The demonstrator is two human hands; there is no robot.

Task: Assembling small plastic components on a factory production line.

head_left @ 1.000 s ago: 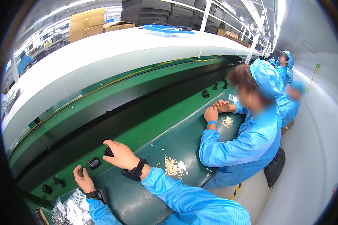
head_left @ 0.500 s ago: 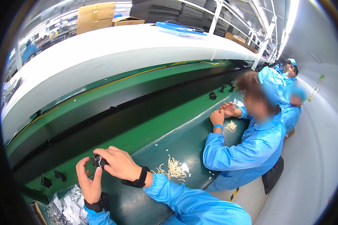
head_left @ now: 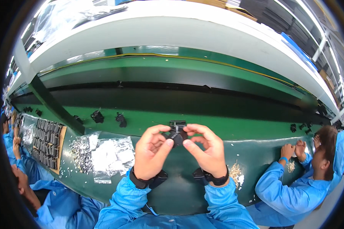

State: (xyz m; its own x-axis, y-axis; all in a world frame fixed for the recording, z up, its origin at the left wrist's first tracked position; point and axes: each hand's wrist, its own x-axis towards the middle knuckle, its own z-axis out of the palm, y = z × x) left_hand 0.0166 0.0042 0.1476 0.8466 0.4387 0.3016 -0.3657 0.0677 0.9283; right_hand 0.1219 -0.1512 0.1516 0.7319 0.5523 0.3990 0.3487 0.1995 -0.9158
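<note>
Fingertips of both hands pinch a small black plastic part [head_left: 176, 134] with a round lower piece, held up in front of me over the bench. My left hand [head_left: 152, 150] grips its left side between thumb and bent fingers. On the opposite side, my right hand [head_left: 208, 152] has thumb and forefinger closed against it. Fine detail on the part is too small to make out. Left of my hands, clear plastic bags [head_left: 111, 154] lie by a heap of small metallic pieces [head_left: 82, 152]. A pile of cream-coloured strips [head_left: 235, 173] sits beside my right wrist.
Black assemblies [head_left: 97, 115] stand on the green strip behind the bench [head_left: 176, 191]. At left, a board carries rows of black parts [head_left: 47, 139], near a green post [head_left: 55, 103]. Co-workers in blue sit on both sides, one close at right [head_left: 294, 187]. A white shelf [head_left: 172, 30] overhangs.
My view has swung left, bringing the left co-workers and the board of black parts into sight. Both hands keep hold of the black part, now with fingers on opposite sides.
</note>
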